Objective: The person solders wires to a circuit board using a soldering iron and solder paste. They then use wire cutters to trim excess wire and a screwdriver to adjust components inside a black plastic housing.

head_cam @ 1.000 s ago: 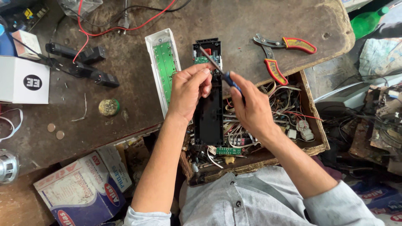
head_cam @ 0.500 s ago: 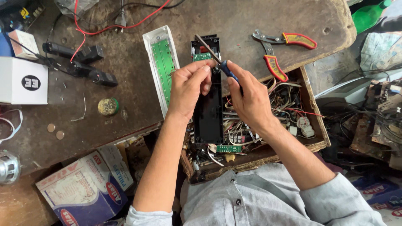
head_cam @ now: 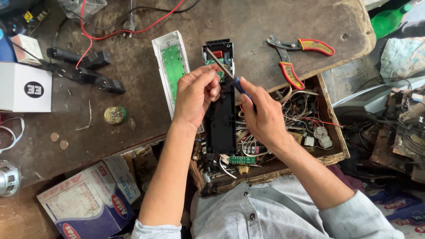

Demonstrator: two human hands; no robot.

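Worn, scarred workbench [head_cam: 265, 26] under you, and your black opened device [head_cam: 221, 119] lies lengthwise across its near edge, over a drawer of tangled wires [head_cam: 305, 115], with its white cover [head_cam: 170, 66] just left. Your left hand [head_cam: 195, 95] pinches its far end; light, rigid plastic, I'd judge, with fragile circuitry, so grip the side walls. Your right hand [head_cam: 263, 115] curls around a blue-handled screwdriver [head_cam: 228, 75], wrist bent, tip angled into the far end.

We see a worn brown workbench [head_cam: 274, 26] in daylight, its wooden drawer [head_cam: 334, 132] open. Cardboard boxes [head_cam: 88, 199] sit on the floor below.
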